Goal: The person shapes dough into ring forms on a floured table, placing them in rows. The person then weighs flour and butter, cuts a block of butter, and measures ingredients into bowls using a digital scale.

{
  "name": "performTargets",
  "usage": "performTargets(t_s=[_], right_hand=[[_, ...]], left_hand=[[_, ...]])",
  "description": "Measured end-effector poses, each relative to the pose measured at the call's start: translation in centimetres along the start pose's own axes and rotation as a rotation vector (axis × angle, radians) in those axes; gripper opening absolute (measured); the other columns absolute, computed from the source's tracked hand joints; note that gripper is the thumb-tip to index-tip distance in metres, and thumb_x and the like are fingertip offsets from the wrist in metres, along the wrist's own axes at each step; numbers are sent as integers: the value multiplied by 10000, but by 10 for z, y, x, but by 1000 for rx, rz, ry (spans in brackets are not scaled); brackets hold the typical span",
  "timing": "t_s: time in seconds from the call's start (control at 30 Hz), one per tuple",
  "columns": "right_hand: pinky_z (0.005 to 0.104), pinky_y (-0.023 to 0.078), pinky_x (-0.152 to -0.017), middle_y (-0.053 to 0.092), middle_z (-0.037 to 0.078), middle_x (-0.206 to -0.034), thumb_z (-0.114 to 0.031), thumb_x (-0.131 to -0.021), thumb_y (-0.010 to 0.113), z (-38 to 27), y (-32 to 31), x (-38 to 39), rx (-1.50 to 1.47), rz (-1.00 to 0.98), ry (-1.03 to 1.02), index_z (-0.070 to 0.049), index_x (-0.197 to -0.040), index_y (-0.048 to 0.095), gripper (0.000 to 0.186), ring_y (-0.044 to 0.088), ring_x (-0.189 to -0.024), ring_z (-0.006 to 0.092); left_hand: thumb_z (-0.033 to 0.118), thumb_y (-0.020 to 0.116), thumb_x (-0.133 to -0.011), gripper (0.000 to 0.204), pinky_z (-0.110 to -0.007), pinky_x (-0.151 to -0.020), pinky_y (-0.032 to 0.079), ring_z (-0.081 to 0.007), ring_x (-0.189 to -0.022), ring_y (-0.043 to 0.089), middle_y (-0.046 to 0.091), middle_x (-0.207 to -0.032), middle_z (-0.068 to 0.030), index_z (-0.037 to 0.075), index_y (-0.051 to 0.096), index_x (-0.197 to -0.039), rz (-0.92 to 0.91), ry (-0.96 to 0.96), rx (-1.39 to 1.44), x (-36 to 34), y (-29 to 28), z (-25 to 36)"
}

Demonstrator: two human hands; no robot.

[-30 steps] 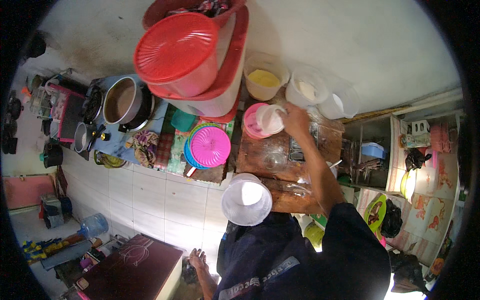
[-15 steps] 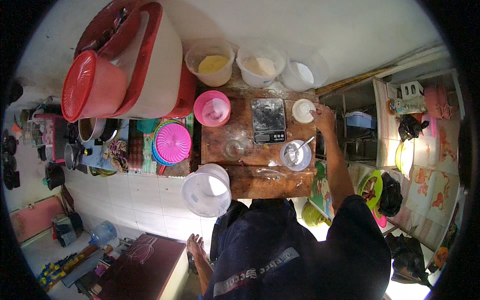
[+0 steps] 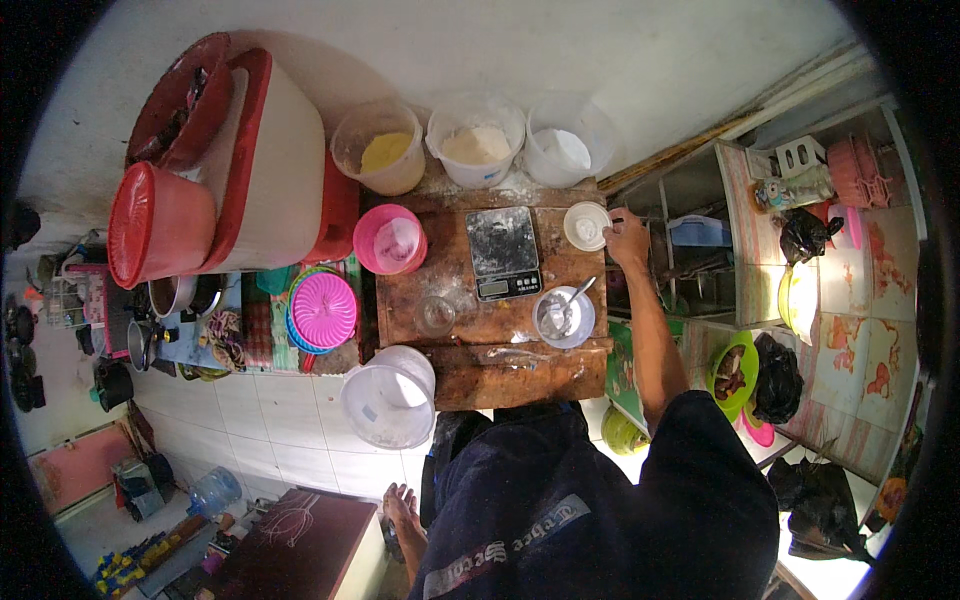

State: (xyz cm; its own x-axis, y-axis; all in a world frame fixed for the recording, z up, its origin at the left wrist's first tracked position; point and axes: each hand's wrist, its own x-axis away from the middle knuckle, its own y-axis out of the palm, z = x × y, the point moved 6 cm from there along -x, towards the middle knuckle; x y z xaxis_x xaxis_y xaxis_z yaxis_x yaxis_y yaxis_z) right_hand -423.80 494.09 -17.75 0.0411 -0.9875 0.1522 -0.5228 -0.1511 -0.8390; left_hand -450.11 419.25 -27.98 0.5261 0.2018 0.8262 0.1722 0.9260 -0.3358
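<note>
My right hand is at the right rim of a small white bowl at the table's far right corner. Its fingers are closed in a pinch, with a small dark bit showing at them; what they hold I cannot make out. My left hand hangs low beside my body, fingers apart and holding nothing. Left of the small bowl lies a black digital scale, its plate dusted with white powder. Nearer me, a whitish bowl has a spoon and white powder in it.
Clear tubs of yellow powder, cream powder and white powder line the wall. A pink tub, a drinking glass and a large whitish bucket stand left. Open shelves border the right.
My right hand has shifted slightly outward along the small bowl's right rim. The whole view has turned and moved a little; my left hand still hangs down.
</note>
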Motion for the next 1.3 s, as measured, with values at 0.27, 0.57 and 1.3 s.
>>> performTargets(t_s=[0.27,0.57,1.3], right_hand=[[301,521,-587,685,125,-899,-39,-831,659,-8,-21,11,-537,-38,-21,-52,-1078,602,254,657,-758,169],[395,525,-797,668,186,-998,-251,-792,715,-111,75,26,-343,-202,-285,-35,-1065,594,368,673,-928,309],[482,531,-751,689,179,-870,-409,-706,770,-90,128,73,600,-575,-682,-45,-821,696,389,676,-865,342]], left_hand=[[371,492,-930,488,-377,-851,456,-274,-996,567,545,-1237,-119,103,433,-1334,-14,11,-22,16,2,0],[314,508,-930,445,-412,-915,429,-281,-986,591,585,-1178,-129,82,457,-1306,8,45,61,28,5,-1],[324,548,-914,430,-382,-792,510,-293,-933,634,610,-1180,-151,56,516,-1248,41,80,45,20,-6,-59]])
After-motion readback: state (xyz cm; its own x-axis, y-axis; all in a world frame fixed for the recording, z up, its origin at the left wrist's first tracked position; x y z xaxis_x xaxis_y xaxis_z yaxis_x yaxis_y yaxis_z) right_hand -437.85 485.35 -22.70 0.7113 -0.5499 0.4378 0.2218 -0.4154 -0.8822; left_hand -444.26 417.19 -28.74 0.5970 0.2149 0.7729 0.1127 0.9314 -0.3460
